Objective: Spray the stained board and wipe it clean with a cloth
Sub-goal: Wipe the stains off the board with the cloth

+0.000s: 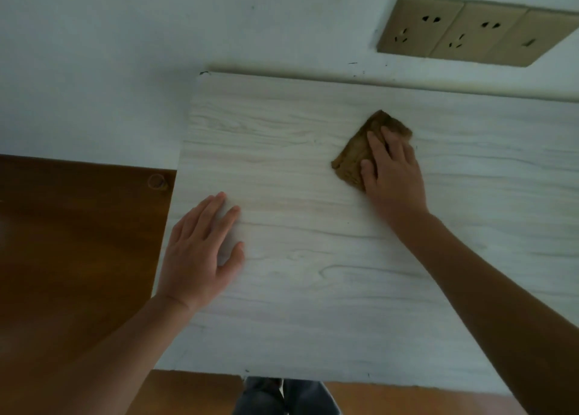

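Note:
A pale board [313, 273] with a light wood-grain print fills the middle of the view, its far edge against the wall. My right hand [393, 170] presses flat on a folded brown cloth [357, 151] on the board's far right part. My left hand [203, 251] lies flat near the board's left edge, fingers spread, holding nothing. No spray bottle is in view. I can make out no distinct stain on the board.
A dark brown wooden tabletop [69, 242] lies to the left, with a small round ring [156, 181] near the board's edge. A tan triple wall socket panel [470, 29] sits on the white wall above. Dark trousers [282, 397] show below the board's near edge.

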The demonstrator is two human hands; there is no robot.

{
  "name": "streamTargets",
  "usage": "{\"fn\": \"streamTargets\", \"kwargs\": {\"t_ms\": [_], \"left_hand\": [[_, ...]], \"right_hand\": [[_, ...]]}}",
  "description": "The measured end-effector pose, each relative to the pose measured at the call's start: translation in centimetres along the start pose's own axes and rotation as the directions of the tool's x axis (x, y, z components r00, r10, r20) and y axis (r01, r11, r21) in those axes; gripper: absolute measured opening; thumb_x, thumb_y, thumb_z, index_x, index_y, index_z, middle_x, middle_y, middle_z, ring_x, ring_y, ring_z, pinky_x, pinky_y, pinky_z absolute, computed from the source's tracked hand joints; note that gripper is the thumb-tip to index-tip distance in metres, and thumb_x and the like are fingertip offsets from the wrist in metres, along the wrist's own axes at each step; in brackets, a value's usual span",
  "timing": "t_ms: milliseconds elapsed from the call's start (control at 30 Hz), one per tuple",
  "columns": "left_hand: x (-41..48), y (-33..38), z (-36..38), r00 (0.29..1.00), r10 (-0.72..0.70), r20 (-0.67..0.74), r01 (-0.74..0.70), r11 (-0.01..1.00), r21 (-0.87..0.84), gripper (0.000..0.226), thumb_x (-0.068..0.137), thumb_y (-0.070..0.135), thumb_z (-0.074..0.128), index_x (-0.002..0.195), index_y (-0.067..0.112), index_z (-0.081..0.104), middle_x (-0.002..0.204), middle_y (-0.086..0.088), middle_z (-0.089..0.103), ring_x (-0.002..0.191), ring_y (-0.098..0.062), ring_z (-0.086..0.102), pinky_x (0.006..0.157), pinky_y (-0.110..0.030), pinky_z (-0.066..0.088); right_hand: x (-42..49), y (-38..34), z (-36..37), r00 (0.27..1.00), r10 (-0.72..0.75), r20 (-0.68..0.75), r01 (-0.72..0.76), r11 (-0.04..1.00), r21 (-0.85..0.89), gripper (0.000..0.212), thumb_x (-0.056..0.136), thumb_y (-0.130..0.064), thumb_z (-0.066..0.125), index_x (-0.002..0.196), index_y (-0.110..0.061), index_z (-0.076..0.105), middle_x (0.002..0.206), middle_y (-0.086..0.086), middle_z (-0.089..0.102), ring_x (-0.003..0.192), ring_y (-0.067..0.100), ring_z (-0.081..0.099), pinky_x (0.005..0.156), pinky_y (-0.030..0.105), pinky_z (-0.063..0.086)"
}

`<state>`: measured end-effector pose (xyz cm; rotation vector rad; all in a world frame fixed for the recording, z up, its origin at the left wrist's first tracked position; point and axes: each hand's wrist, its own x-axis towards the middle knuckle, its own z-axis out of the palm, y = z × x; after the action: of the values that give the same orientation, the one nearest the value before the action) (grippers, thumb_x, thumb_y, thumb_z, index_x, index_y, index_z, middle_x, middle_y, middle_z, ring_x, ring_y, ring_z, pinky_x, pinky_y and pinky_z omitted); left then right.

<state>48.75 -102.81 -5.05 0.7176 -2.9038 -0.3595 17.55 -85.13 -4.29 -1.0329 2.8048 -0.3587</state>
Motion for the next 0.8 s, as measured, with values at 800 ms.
{"fn": "streamTargets", "kwargs": {"t_ms": [800], "left_hand": [[0.1,0.2,-0.3,0.999,0.001,0.043,-0.002,1.0,0.019,0.061,0.096,0.046,0.045,0.148,0.015,0.052,0.163,-0.011,0.038,0.153,-0.031,0.031,0.12,-0.051,0.03]], "right_hand": [[4.0,2.0,-1.3,0.965,0.255,-0.066,-0.259,0.963,-0.078,0.063,0.101,-0.052,0.031,0.155,-0.02,0.033,0.161,0.011,0.03,0.148,0.033,0.025,0.124,0.044,0.012]]}}
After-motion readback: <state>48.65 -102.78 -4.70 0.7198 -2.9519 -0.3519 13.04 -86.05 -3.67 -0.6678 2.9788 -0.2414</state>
